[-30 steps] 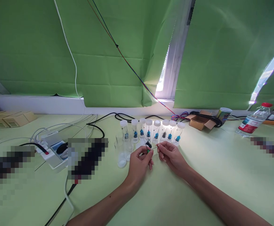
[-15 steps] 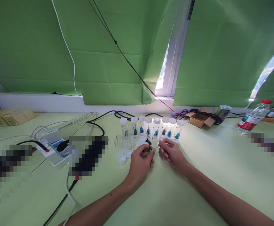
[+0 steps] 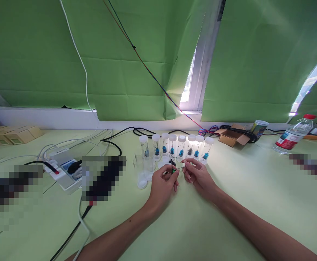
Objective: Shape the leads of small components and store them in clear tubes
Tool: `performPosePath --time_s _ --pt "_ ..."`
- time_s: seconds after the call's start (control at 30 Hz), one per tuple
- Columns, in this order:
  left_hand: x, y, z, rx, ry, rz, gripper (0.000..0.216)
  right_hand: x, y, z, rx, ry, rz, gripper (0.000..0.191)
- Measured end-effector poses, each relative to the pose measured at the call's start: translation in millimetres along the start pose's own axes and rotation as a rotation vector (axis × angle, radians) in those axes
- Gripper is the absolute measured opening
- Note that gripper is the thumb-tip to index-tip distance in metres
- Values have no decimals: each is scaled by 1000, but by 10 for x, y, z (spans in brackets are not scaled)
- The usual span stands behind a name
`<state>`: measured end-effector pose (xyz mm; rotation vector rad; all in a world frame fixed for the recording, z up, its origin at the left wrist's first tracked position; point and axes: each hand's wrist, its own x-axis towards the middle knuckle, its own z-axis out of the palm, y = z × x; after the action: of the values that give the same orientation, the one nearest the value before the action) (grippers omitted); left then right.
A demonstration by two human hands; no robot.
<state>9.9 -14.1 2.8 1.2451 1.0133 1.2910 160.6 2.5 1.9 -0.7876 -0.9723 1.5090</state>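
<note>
My hands have edged toward the row of white-capped clear plastic tubes (image 3: 172, 145): left hand (image 3: 164, 183) pinches a small green bead (image 3: 173, 170), right hand (image 3: 199, 175) its thin wire (image 3: 180, 168).

The one camera sits on the person's head, up and back from the row of capped tubes (image 3: 175, 148), facing forward and slightly down across the table (image 3: 242, 217). The tubes stand near, at frame centre; beyond them the wide view takes in the green blinds (image 3: 52, 65) and window frame (image 3: 202, 72).
</note>
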Motion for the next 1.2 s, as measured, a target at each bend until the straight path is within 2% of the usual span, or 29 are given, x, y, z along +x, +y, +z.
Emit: performPosePath --time_s 0.17,0.5,1.2 --pt "37 -67 -25 -28 20 11 29 -14 -14 -3 -39 -22 -38 37" --pt "-16 2 -1 -1 14 7 29 -9 -20 -5 -66 9 -30 36" --pt "23 -81 -28 93 1 37 25 -14 -27 9 -105 -17 -15 35"
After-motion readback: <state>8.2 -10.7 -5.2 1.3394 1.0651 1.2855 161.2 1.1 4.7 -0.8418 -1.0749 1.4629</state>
